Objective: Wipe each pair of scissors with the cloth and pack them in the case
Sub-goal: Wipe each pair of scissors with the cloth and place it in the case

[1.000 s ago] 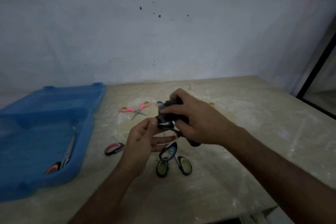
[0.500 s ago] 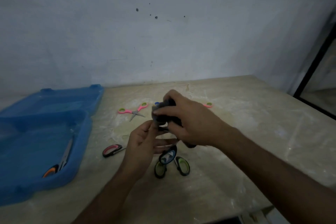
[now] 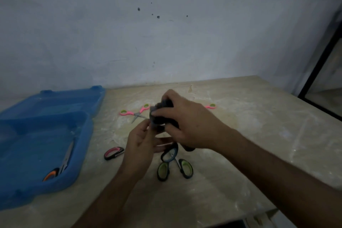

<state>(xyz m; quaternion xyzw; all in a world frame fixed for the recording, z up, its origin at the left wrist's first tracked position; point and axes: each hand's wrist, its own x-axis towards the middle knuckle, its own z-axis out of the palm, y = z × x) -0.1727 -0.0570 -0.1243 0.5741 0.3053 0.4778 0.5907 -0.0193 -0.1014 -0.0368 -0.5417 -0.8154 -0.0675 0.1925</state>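
Over the dusty bench, right hand grips the cloth around blue-handled scissors steadied by left hand; wipe away from the blade edges.

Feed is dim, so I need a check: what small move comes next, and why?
Probably draw the dark cloth in the right hand along the blades, since the left hand holds the blue-handled scissors and only the orange-handled scissors lie in the blue plastic case.

No readable text, labels, brands or numbers on anything visible.
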